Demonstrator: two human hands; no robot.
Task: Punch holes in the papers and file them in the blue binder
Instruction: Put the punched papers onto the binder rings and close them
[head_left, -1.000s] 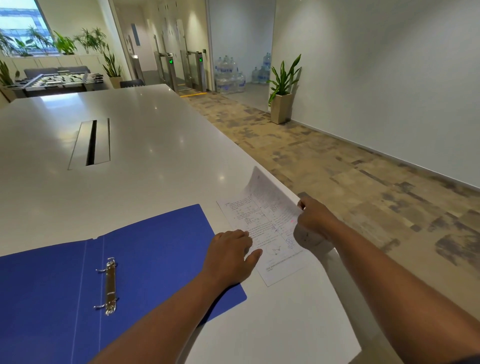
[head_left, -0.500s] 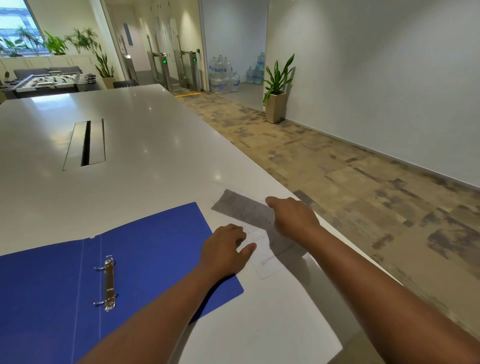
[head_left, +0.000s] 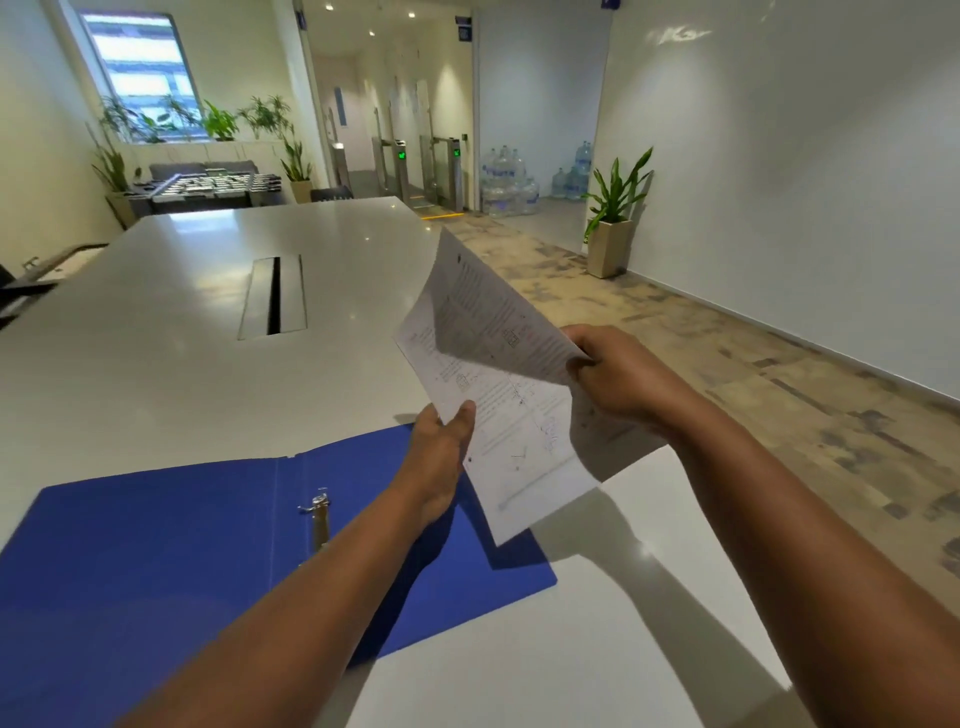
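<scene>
The blue binder (head_left: 156, 545) lies open and flat on the white table (head_left: 156, 312), its metal ring clip (head_left: 318, 519) in the spine. Above the binder's right flap I hold printed papers (head_left: 519, 441) in the air. My left hand (head_left: 441, 457) pinches their left edge from below. My right hand (head_left: 618, 374) grips the right edge of the upper sheet (head_left: 488, 322), which is lifted and folded away from the lower one. No hole punch is in view.
A cable slot (head_left: 272, 296) is set in the table's middle. The table's right edge drops to a carpeted floor (head_left: 779, 389). A potted plant (head_left: 613, 218) stands by the right wall, water bottles (head_left: 509, 187) and gates behind.
The papers lay on the table beside the binder, my right hand folding the top sheet over. Now both hands have lifted them into the air and the camera looks higher.
</scene>
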